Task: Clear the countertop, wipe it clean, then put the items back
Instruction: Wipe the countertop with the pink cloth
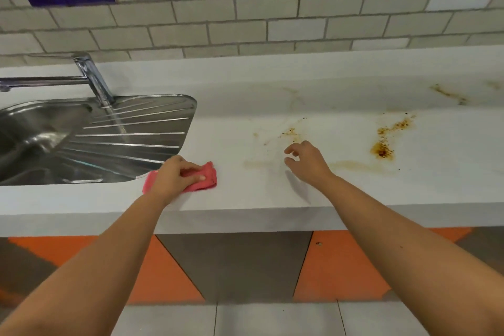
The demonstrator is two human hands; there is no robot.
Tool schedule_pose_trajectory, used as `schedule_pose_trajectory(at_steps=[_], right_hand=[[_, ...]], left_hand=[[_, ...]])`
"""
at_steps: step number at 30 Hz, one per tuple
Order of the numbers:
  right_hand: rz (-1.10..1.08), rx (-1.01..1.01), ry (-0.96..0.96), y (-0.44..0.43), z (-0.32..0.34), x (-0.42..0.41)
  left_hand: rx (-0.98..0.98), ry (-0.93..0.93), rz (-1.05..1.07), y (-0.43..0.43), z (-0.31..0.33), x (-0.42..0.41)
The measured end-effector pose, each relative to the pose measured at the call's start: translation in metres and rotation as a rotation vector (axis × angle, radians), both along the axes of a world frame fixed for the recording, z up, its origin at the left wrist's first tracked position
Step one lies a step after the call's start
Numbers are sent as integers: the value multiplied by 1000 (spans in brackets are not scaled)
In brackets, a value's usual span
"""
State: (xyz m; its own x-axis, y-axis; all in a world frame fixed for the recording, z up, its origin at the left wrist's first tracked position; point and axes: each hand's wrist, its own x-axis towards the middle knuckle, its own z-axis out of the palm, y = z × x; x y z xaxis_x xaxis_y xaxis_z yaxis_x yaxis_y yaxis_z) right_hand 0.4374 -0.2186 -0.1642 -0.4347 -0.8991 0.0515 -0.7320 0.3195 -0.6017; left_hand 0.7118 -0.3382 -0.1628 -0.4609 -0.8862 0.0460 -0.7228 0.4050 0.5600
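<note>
Beside the ribbed steel sink drainboard [131,131], a crumpled pink cloth [207,180] is pinched against the white tabletop [259,194] in the left hand [174,176] grip. The right hand [306,162] is held loosely curled, grip empty, near brown stains [381,148].

A sink [41,139] is set in the countertop [245,106] at left, a tap [94,83] behind it. A cloth [210,175] lies beside the sink, stains [383,148] farther right.
</note>
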Motion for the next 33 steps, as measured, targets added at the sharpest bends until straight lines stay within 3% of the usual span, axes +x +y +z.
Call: schedule_pose_trajectory(at_steps=[2,6,10,14,16,18,21,23,25,30,33], right_hand=[[-58,-24,29,10,-5,-1],[-223,-80,188,33,-13,-11],[-324,-69,290,54,-28,-23],[-346,-97,301,55,-31,-28],[-338,-88,290,53,-31,-30],[-349,-94,284,51,-31,-31],[-368,-112,303,51,-34,-31],[-376,-135,305,51,-35,-30],[-392,-157,292,50,-37,-31],[-403,-180,286,50,-39,-33],[-407,-190,291,50,-40,-34]], left_hand=[[-51,59,63,8,-11,-14],[-96,5,229,37,-24,-64],[-58,-63,-145,42,-14,-76],[-380,-96,-467,29,-18,-56],[-354,-23,-567,19,-25,-57],[-318,12,-517,0,-29,-67],[-253,41,-236,-32,-28,-89],[-210,-82,-148,-44,-35,-109],[-182,-216,-156,-34,-40,-131],[-200,-249,-461,52,-41,-141],[-285,-287,-401,25,-39,-128]])
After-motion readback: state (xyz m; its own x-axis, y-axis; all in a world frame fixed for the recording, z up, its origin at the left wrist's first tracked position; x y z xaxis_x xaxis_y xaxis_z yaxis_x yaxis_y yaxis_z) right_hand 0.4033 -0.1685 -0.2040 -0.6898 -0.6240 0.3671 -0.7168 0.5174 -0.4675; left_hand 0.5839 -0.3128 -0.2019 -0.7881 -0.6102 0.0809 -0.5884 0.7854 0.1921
